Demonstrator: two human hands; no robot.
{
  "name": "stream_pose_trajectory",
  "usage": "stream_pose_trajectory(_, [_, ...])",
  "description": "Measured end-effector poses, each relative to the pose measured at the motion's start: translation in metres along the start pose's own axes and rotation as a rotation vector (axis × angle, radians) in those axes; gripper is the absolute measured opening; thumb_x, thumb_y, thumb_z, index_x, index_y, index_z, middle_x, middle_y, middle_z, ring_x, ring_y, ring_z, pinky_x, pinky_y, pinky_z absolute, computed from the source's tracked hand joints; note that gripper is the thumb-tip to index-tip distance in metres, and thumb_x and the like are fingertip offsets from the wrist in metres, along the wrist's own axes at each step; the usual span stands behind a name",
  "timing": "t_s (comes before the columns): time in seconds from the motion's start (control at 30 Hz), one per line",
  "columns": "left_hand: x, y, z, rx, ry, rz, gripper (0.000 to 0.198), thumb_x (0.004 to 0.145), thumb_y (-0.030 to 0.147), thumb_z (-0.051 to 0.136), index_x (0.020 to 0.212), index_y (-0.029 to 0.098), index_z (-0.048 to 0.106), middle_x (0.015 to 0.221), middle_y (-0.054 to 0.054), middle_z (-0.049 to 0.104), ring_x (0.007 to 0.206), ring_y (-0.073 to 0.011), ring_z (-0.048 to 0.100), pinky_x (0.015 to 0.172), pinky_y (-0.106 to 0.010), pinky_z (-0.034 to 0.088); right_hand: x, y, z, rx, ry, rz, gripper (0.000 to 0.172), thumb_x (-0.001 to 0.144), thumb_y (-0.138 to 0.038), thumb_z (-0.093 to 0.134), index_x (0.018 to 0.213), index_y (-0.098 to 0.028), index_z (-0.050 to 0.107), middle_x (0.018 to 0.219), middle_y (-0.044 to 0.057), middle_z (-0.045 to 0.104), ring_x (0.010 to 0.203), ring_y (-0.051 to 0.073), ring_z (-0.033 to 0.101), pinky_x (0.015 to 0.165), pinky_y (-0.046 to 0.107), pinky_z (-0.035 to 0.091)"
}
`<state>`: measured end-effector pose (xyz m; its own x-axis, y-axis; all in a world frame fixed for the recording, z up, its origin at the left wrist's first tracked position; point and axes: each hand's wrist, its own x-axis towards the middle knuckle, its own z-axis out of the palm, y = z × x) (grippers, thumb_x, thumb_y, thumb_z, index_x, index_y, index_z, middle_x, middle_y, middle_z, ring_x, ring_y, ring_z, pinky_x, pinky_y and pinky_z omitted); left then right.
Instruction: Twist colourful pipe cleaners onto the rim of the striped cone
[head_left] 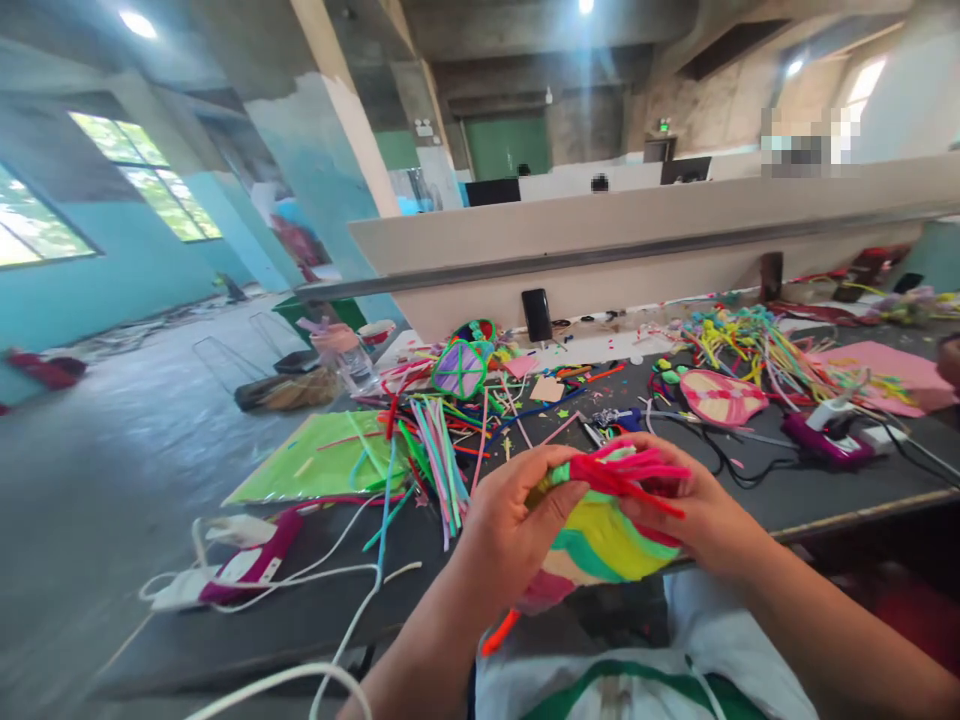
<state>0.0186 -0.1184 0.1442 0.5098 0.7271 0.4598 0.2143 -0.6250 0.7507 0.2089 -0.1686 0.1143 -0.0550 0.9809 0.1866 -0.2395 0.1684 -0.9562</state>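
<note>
Yellow, teal and pink banded craft piece (pixel 626 545), red and hot-pink pipe cleaners (pixel 637 474), lime-green packet (pixel 300 465), black phone (pixel 536 314)

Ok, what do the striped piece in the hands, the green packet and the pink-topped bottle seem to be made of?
Striped piece: probably fuzzy chenille stems, matte; its bands look plush.
Green packet: perhaps paper or felt in glossy plastic film, judging by its shiny edges.
Pink-topped bottle: likely smooth clear plastic, as its lower part is see-through; glass is possible.
</note>
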Motion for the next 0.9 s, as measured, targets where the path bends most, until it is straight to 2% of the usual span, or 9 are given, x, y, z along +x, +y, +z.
stream_pose_trajectory(0.13, [-0.011,-0.024,0.010,-0.150,-0.048,-0.165,0.020,0.084,0.032,0.059,0.096,0.018,0.066,0.082,-0.003,0.066,0.069,-0.0129,0.058,0.061,-0.020,0.046,-0.013,0.016,-0.004,-0.277,0.055,-0.210,0.074,0.070,-0.031,0.076,0.134,-0.031,0.040,0.131,0.010,0.053,0.113,0.023,0.057,0.090,0.038,0.049])
stream_pose_trajectory(0.23, [-0.025,-0.037,0.017,-0.198,-0.086,-0.215,0.019,0.084,0.032,0.059,0.094,0.017,0.065,0.079,-0.002,0.063,0.068,-0.0125,0.056,0.060,-0.020,0.045,-0.019,0.022,-0.005,-0.523,0.108,-0.344,0.052,0.074,-0.033,0.072,0.122,-0.025,0.056,0.127,0.011,0.057,0.119,0.026,0.052,0.097,0.042,0.044])
stream_pose_trajectory(0.33, [-0.043,-0.043,0.022,-0.254,-0.079,-0.232,0.018,0.084,0.031,0.059,0.095,0.018,0.064,0.080,-0.002,0.062,0.071,-0.0128,0.056,0.062,-0.020,0.045,-0.021,0.029,-0.001,-0.550,0.122,-0.215,0.021,0.082,-0.035,0.063,0.097,-0.022,0.068,0.093,0.006,0.069,0.082,0.018,0.065,0.074,0.031,0.053])
stream_pose_trajectory(0.43, [-0.061,-0.044,0.026,-0.302,-0.037,-0.246,0.017,0.084,0.029,0.059,0.095,0.017,0.064,0.085,-0.003,0.063,0.076,-0.0135,0.057,0.066,-0.021,0.046,-0.022,0.040,0.007,-0.339,0.120,0.045,0.021,0.081,-0.039,0.062,0.085,-0.019,0.067,0.055,-0.003,0.056,0.039,0.007,0.044,0.037,0.018,0.035])
stream_pose_trajectory(0.63, [-0.087,-0.043,0.029,-0.254,0.051,-0.264,0.023,0.084,0.029,0.058,0.102,0.017,0.066,0.096,-0.007,0.067,0.088,-0.0177,0.061,0.074,-0.024,0.048,-0.022,0.053,0.016,-0.218,0.022,0.185,0.025,0.077,-0.042,0.065,0.090,-0.020,0.062,0.059,-0.005,0.058,0.033,0.004,0.035,0.033,0.018,0.027])
stream_pose_trajectory(0.7, [-0.091,-0.046,0.028,-0.217,0.077,-0.279,0.022,0.084,0.030,0.058,0.099,0.016,0.067,0.092,-0.006,0.068,0.085,-0.0174,0.061,0.072,-0.024,0.048,-0.023,0.052,0.017,-0.328,0.034,0.036,0.024,0.080,-0.040,0.063,0.094,-0.020,0.062,0.071,-0.002,0.064,0.043,0.007,0.046,0.040,0.021,0.036])
stream_pose_trajectory(0.77, [-0.094,-0.048,0.027,-0.177,0.111,-0.285,0.022,0.084,0.030,0.058,0.098,0.016,0.067,0.090,-0.006,0.069,0.083,-0.0171,0.062,0.071,-0.024,0.049,-0.025,0.051,0.018,-0.572,0.119,-0.280,0.017,0.081,-0.034,0.062,0.091,-0.021,0.064,0.085,0.002,0.066,0.067,0.013,0.058,0.061,0.028,0.046])
stream_pose_trajectory(0.83, [-0.096,-0.050,0.028,-0.126,0.129,-0.271,0.022,0.083,0.030,0.058,0.098,0.016,0.067,0.090,-0.005,0.069,0.083,-0.0171,0.062,0.072,-0.024,0.049,-0.028,0.050,0.020,-0.886,0.169,-0.573,0.009,0.081,-0.029,0.063,0.084,-0.022,0.066,0.092,0.004,0.066,0.087,0.018,0.057,0.083,0.037,0.042])
stream_pose_trajectory(0.9, [-0.097,-0.049,0.030,-0.073,0.138,-0.238,0.021,0.083,0.029,0.059,0.097,0.017,0.067,0.091,-0.005,0.070,0.084,-0.0172,0.063,0.075,-0.025,0.049,-0.032,0.050,0.026,-1.163,0.098,-0.668,0.008,0.082,-0.029,0.062,0.082,-0.023,0.067,0.092,0.004,0.067,0.091,0.020,0.054,0.088,0.042,0.035])
